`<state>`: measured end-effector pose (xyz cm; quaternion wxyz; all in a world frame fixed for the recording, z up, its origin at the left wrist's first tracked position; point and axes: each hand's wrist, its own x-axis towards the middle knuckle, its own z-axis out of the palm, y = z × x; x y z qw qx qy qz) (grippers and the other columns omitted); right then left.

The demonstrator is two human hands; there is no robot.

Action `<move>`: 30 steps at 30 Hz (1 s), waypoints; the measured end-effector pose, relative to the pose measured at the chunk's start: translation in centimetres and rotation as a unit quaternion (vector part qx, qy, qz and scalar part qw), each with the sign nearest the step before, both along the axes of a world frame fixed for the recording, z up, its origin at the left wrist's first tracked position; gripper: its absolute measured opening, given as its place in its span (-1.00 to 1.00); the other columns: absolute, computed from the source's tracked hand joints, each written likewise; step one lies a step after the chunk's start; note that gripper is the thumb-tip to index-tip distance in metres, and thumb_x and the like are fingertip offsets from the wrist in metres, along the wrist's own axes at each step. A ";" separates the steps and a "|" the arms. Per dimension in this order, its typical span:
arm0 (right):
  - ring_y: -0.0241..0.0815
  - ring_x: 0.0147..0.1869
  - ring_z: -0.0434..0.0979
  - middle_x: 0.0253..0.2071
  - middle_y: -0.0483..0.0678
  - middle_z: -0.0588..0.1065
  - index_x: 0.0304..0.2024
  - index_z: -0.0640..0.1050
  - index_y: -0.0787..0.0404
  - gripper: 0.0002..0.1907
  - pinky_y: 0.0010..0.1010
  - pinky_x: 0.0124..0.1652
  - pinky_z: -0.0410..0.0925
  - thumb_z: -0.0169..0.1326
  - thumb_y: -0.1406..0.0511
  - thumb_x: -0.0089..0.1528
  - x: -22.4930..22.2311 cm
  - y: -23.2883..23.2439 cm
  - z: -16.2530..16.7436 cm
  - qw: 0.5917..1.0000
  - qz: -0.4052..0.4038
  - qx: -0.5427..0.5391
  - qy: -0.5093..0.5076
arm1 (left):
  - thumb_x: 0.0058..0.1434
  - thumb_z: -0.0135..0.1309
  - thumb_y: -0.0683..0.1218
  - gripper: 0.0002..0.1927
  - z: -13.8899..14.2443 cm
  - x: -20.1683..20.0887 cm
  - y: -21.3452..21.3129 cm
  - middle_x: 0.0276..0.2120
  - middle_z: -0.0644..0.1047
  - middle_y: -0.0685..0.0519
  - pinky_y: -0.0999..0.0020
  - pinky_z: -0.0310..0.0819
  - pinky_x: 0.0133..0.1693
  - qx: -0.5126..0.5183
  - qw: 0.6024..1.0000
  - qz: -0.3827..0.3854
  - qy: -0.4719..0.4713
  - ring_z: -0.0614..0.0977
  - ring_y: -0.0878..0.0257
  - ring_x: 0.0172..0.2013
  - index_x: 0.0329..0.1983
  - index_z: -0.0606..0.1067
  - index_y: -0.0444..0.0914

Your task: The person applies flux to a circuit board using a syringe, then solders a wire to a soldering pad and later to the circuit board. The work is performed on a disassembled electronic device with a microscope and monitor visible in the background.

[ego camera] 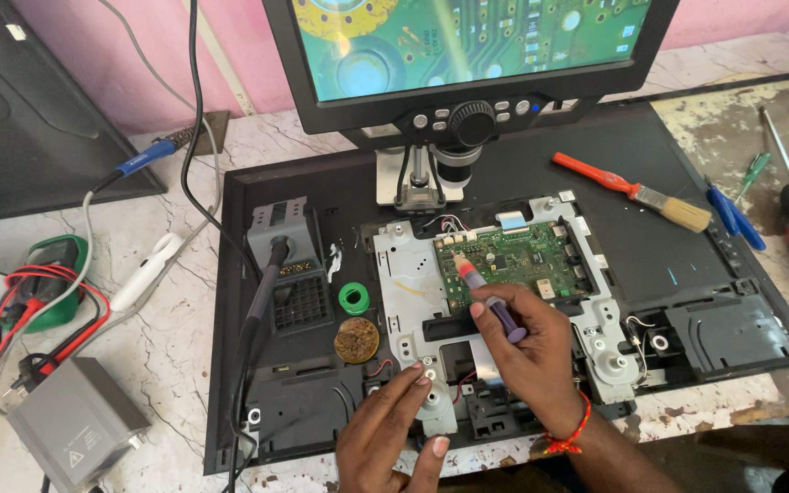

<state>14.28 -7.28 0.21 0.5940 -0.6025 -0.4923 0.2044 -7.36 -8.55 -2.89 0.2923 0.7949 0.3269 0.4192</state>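
My right hand (527, 351) grips a small syringe-like applicator (484, 294) with a purple body and orange tip. Its tip touches the green circuit board (513, 257), which is mounted in a silver metal frame (404, 292) on the opened back of a black flat panel (687, 246). My left hand (390, 429) rests at the frame's lower edge, fingertips pressing on a metal part and holding nothing. A red thread band circles my right wrist. A digital microscope (454, 155) stands over the board, and its screen (468, 36) shows the board magnified.
A grey soldering station (287, 260) with a black handpiece, a green solder spool (354, 298) and a brass tip cleaner (357, 340) lie left of the board. An orange-handled brush (632, 192), blue tweezers (732, 215) and screwdrivers are at the right. A multimeter (52, 278) and grey box (70, 420) sit far left.
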 end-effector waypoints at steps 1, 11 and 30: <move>-0.55 -0.42 0.25 -0.46 -0.26 0.47 -0.11 0.62 0.28 -0.84 -0.65 -0.46 0.16 0.20 0.34 0.28 0.0 0.1 0.0 1.000 -0.002 0.005 0.000 | 0.26 0.19 -0.01 -0.54 0.0 0.0 0.1 0.14 0.58 -0.25 0.00 0.57 0.12 0.005 1.000 0.000 -0.003 0.67 -0.08 0.14 0.14 0.56 -0.37; -0.56 -0.41 0.26 -0.45 -0.26 0.48 -0.10 0.63 0.28 -0.83 -0.67 -0.45 0.16 0.20 0.33 0.28 -0.1 -0.2 -0.4 1.000 -0.001 0.012 0.010 | 0.27 0.20 -0.01 -0.56 0.2 -0.4 0.0 0.13 0.59 -0.25 0.00 0.55 0.13 -0.001 1.000 0.003 0.006 0.67 -0.09 0.15 0.13 0.57 -0.36; -0.55 -0.40 0.24 -0.44 -0.29 0.44 -0.08 0.62 0.29 -0.83 -0.66 -0.44 0.14 0.19 0.34 0.30 0.3 0.2 -0.8 0.999 -0.002 0.027 0.035 | 0.27 0.20 -0.02 -0.55 0.0 -0.1 0.4 0.13 0.59 -0.24 0.00 0.55 0.12 -0.005 1.000 0.006 0.008 0.67 -0.08 0.14 0.13 0.57 -0.36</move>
